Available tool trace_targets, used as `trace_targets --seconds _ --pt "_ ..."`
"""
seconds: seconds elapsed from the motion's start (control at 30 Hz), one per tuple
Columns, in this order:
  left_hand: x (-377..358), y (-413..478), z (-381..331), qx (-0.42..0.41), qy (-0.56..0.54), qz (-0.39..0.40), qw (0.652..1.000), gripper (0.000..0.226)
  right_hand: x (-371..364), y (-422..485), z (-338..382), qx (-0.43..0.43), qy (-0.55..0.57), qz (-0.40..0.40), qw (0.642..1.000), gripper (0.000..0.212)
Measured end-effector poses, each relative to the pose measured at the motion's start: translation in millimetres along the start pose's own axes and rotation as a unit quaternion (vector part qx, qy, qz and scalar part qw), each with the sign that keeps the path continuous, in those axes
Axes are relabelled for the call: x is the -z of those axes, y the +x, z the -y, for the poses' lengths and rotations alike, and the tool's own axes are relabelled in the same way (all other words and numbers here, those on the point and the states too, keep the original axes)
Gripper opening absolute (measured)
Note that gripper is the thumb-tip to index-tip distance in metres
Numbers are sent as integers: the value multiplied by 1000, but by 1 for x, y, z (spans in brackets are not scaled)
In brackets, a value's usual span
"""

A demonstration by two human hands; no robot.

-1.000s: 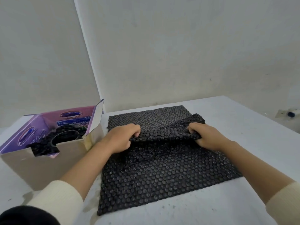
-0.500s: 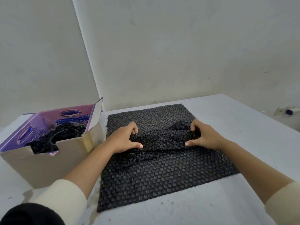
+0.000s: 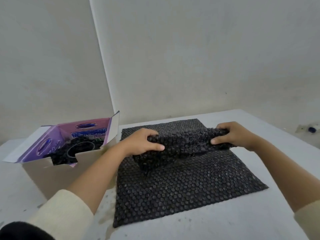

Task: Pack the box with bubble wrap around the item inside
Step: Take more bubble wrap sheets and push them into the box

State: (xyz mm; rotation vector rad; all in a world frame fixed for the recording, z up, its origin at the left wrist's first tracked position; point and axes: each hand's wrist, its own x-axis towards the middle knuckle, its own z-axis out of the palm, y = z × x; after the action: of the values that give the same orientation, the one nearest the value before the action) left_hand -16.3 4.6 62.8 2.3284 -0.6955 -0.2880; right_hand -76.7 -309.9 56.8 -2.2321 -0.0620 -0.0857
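Head view, starting at the left: I see an open cardboard box [image 3: 57, 168] standing on the pale grey surface [image 3: 207, 226], its purple printed flaps [image 3: 90, 134] folded up and outward. Inside it sits a dark round-rimmed item [image 3: 80, 148] with black bubble wrap packed around it; I cannot tell what the item is. Just right of the box, my left hand [image 3: 142, 142] is clamped on one end of a bunched fold of black bubble wrap [image 3: 183, 144], thumb toward me and fingers curled over the far side. That fold is raised off a larger sheet of black bubble wrap [image 3: 181, 187] lying flat on the surface; I cannot tell whether the fold is part of this sheet or a separate piece. Further right, my right hand [image 3: 233, 135] grips the other end of the fold the same way. Cream sleeves cover both forearms. At the far right edge, a small white and blue object [image 3: 311, 129] lies well apart, too blurred to identify.
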Motion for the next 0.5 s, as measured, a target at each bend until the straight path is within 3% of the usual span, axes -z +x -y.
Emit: trace_targets --seconds 0.2,0.3,0.4,0.5 --pt "52 -34 -53 -105 -49 -61 991 45 25 -4 62 56 72 -58 994 35" --pt "96 -55 -59 -131 -26 -122 983 45 18 5 110 104 117 -69 985 28" --pt "147 -74 -41 -117 36 -201 972 42 -6 26 161 147 153 -51 976 28" --pt "183 -89 -1 -50 108 -290 950 46 -47 51 205 166 158 0 973 29"
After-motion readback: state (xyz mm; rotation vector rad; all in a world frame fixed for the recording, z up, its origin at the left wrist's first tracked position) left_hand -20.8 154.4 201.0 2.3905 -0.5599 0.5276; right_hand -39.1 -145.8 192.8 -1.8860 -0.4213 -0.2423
